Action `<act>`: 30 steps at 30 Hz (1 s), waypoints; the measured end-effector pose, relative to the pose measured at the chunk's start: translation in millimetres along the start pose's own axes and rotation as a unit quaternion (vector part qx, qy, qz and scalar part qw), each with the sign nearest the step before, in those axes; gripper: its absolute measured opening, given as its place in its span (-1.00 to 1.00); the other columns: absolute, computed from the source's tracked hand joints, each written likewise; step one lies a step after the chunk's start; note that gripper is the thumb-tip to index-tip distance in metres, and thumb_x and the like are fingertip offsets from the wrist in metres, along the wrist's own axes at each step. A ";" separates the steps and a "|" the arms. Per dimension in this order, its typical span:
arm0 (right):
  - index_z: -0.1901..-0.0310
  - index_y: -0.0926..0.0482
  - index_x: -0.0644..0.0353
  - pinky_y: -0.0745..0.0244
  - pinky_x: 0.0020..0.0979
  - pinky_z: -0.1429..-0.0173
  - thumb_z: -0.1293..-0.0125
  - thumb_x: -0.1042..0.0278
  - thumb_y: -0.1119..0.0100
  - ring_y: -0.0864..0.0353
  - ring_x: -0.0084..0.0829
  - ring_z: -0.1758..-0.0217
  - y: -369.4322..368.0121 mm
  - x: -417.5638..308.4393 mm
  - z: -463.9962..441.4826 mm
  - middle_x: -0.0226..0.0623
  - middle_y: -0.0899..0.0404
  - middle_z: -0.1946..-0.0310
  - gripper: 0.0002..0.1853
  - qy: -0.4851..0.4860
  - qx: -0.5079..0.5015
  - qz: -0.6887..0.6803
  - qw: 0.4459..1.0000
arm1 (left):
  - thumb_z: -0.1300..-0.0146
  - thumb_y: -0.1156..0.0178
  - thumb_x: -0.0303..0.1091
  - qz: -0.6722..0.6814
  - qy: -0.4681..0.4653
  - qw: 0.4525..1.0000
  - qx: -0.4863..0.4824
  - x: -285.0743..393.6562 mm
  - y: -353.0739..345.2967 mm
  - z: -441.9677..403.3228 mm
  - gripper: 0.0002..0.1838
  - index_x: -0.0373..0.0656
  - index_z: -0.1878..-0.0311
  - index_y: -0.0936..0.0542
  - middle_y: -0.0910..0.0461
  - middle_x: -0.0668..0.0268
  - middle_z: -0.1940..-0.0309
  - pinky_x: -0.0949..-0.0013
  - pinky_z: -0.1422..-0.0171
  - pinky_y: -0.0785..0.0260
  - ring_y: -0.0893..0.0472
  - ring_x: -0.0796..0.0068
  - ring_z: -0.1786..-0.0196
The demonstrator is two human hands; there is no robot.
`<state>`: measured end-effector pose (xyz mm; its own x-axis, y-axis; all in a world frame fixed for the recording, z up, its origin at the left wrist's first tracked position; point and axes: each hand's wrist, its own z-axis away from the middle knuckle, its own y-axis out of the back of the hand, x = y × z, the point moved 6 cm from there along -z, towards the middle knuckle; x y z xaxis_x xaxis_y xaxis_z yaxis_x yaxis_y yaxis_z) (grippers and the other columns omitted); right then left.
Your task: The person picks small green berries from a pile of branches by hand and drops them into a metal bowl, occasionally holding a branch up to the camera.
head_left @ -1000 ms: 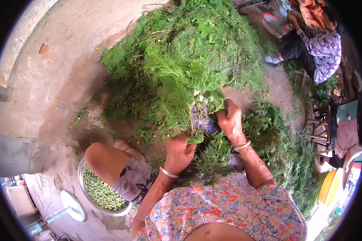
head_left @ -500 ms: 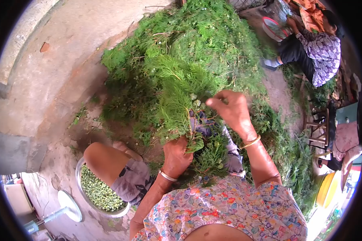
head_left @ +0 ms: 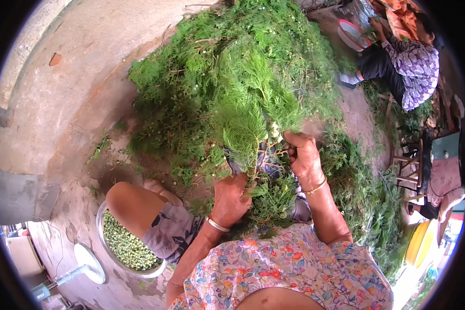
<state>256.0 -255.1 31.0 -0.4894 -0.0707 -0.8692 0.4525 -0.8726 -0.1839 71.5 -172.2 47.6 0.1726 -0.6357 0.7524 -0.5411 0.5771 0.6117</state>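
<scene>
The feathery green conifer branch point(head_left: 243, 124) has shifted rightward, gripped in the bare left hand point(head_left: 231, 200), the bare right hand point(head_left: 306, 159) curled beside its pale-green cones point(head_left: 274, 132), whether pinching I cannot tell.

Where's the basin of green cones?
Head view, lower left: the basin sits on the floor, partly hidden by the left knee, with the white disc to its left.
</scene>
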 end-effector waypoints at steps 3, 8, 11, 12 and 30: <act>0.49 -0.42 0.14 0.03 -0.61 0.71 -0.19 0.39 -0.16 -0.16 -0.69 0.72 19.4 26.0 -17.9 -0.49 -0.32 0.67 -0.85 -0.077 0.036 -0.187 0.979 | 0.17 -0.15 -0.45 0.018 0.000 1.000 -0.008 -9.5 -11.1 3.2 -0.82 -0.25 0.41 -0.47 -0.43 0.05 0.62 0.04 0.39 -0.28 -0.48 -0.02 0.48; 0.42 -0.35 0.12 -0.04 -0.61 0.69 -0.29 0.37 -0.04 -0.17 -0.65 0.71 66.4 -23.2 -26.1 -0.44 -0.30 0.63 -0.86 0.028 0.066 -0.268 0.961 | 0.22 -0.11 -0.47 0.004 0.018 0.999 -0.026 -13.3 -4.4 9.5 -0.80 -0.28 0.41 -0.46 -0.44 0.02 0.61 0.02 0.38 -0.29 -0.48 -0.05 0.46; 0.25 -0.46 0.19 -0.08 -0.66 0.69 -0.28 0.39 -0.04 -0.30 -0.65 0.64 44.7 -48.4 8.0 -0.33 -0.46 0.54 -0.92 0.051 0.022 -0.157 0.986 | 0.23 -0.11 -0.46 0.018 0.028 0.999 -0.018 -17.9 -8.6 10.8 -0.80 -0.29 0.42 -0.45 -0.44 0.01 0.61 0.01 0.37 -0.28 -0.48 -0.07 0.46; 0.18 -0.48 0.20 -0.06 -0.68 0.69 -0.24 0.48 -0.05 -0.32 -0.67 0.66 32.1 -54.6 18.5 -0.29 -0.50 0.54 -0.88 0.074 0.005 -0.064 0.995 | 0.22 -0.11 -0.46 0.038 0.028 0.999 -0.012 -18.9 -9.3 10.1 -0.80 -0.29 0.43 -0.45 -0.44 0.00 0.61 0.02 0.37 -0.28 -0.48 -0.08 0.46; 0.22 -0.46 0.24 -0.48 -0.22 0.32 0.00 0.40 -0.37 -0.59 -0.04 0.37 -43.9 -37.1 46.5 -0.06 -0.55 0.39 -0.67 0.438 0.008 0.392 0.809 | 0.26 -0.11 -0.47 0.012 0.031 0.999 -0.025 -16.9 -10.9 11.5 -0.81 -0.31 0.48 -0.42 -0.43 -0.03 0.58 0.00 0.35 -0.29 -0.46 -0.11 0.44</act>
<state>219.7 -236.6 92.7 0.6632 -0.2417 -0.7084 0.3546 -0.7320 0.5817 64.9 -173.7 25.4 0.2115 -0.5891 0.7799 -0.5049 0.6174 0.6033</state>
